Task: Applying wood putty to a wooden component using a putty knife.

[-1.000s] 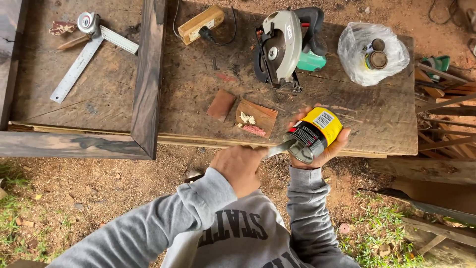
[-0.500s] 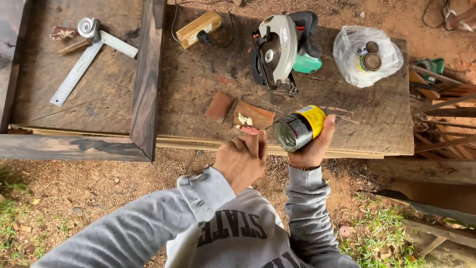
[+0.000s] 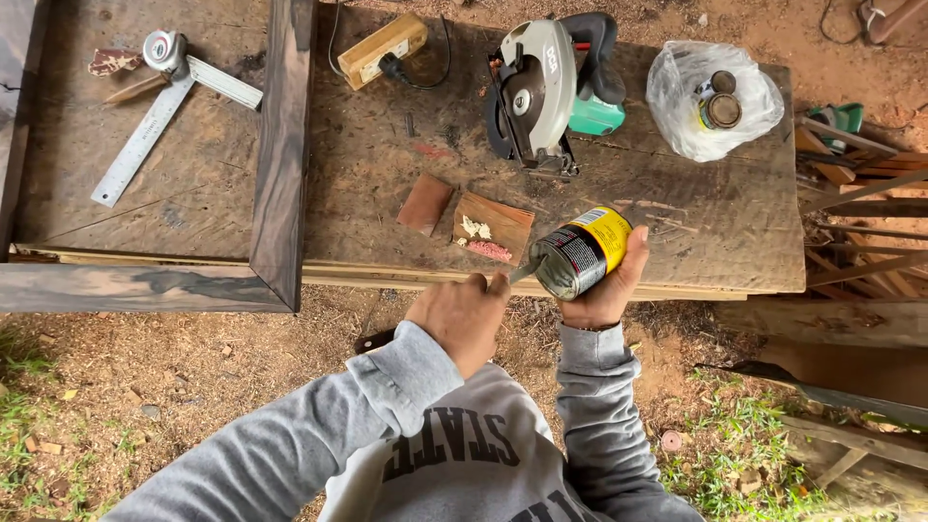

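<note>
My right hand (image 3: 601, 295) grips a yellow and black tin can (image 3: 581, 252), which is tilted on its side with its lid end facing left. My left hand (image 3: 462, 316) is closed around a thin metal tool (image 3: 524, 270) whose tip touches the can's lid rim. Both hands hover at the near edge of a worn wooden workbench (image 3: 367, 155). Grey sleeves cover both of my arms.
On the bench lie a circular saw (image 3: 541, 89), a clear plastic bag with small tins (image 3: 710, 99), a wooden socket block with a cable (image 3: 382, 48), two small wood pieces (image 3: 493, 224), a metal square (image 3: 159, 121) and a dark wooden frame (image 3: 280, 155). Scrap wood is stacked at the right.
The can has shifted slightly left and tilted more. My left hand has brought the tool's tip back to the lid rim.
</note>
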